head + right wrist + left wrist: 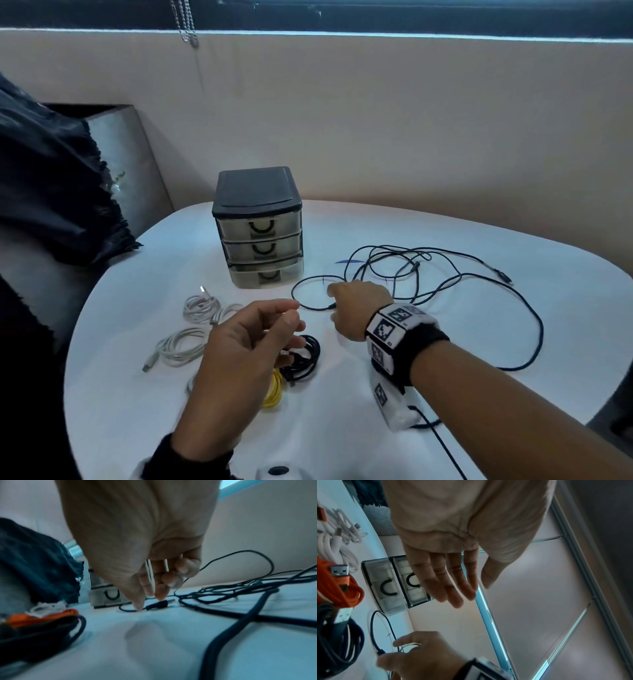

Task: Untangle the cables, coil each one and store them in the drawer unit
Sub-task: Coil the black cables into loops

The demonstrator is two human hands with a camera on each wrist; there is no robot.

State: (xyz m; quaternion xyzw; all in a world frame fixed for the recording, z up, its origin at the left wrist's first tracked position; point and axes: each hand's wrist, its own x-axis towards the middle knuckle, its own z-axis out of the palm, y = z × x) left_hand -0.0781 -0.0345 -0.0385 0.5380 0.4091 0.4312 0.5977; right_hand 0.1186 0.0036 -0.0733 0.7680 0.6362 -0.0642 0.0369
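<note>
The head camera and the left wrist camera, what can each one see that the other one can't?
Only the head view shows the whole tangle of dark cables spread on the table, and the drawer unit's black top. Only the left wrist view shows the open palm of the left hand and the orange cable's USB plug. Both show the drawer unit, the white cables, and the right hand down at a black cable end.

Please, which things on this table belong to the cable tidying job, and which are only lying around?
Part of the job:
- tangled black cables
- coiled white cables
- coiled black cable
- coiled orange cable
- drawer unit

Only lying around:
- dark cloth
- bead chain
</note>
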